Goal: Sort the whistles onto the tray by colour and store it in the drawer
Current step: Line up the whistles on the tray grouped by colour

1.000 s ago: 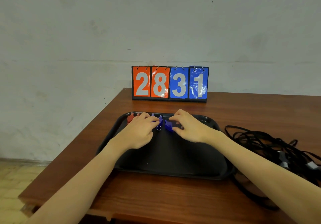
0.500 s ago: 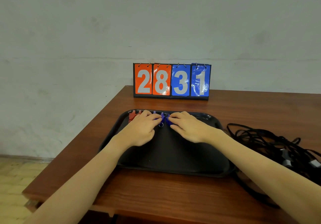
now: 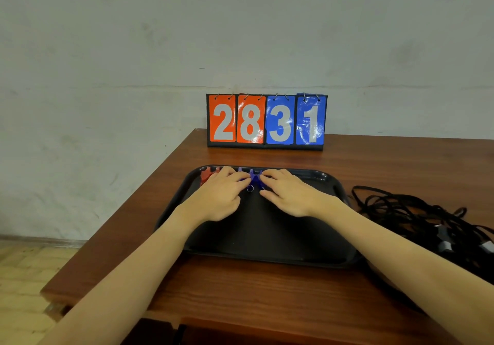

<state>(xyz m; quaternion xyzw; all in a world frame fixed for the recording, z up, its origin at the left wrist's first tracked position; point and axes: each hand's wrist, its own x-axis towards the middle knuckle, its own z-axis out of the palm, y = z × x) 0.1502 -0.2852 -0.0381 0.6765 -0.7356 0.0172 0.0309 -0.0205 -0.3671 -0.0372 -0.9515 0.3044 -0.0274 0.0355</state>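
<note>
**Whistles lined up along the tray's far edge; the drawer step is still waiting**

Both hands are working at the 12 o'clock side of the black tray (image 3: pixel 336 237), which is sitting on the wooden table (image 3: pixel 240 299). The red whistles (image 3: pixel 206 175) are lying at about 10 o'clock on the tray, partly hidden by the left hand (image 3: pixel 217 197). The blue whistles (image 3: pixel 253 178) are sitting just beside them, between the two hands. The left hand's fingers are curling over the blue group and seem to be pinching one; the right hand (image 3: pixel 290 196) is lying with fingers nearly straight, fingertips touching the blue whistles from 3 o'clock.

Judging by this, the colour sorting is nearly finished: reds and blues are forming separate groups, with only tidying going on. Storing the tray is still to come, and no drawer is showing.

Against the earlier frames, the hands are sitting closer together and the right fingers are looking flatter; the whistles are staying in much the same place.

A flip scoreboard (image 3: pixel 266 120) reading 2831 is standing at 12 o'clock beyond the tray, and black lanyard cords (image 3: pixel 417 216) are lying at 3 o'clock.
</note>
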